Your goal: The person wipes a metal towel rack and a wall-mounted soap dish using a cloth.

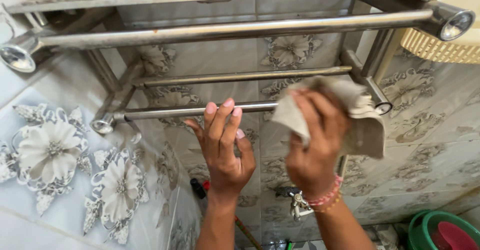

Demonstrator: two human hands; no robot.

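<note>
Fingers of the left hand (225,145) rest open against the lowest rail (200,111); the right hand (315,140) clutches a cloth (362,115).

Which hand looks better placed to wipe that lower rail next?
Probably the right hand: it already grips the cloth pressed against the lower rail. The left hand is bare, with only its fingertips on that rail.

Around me the walls were glossy pale grey tiles (440,145) printed with large white flowers (50,150). A cream plastic latticed basket (440,50) hung at the upper right corner. Low down, a small chrome wall tap (298,203) stuck out, and a green plastic bucket (425,225) stood at the lower right.
</note>
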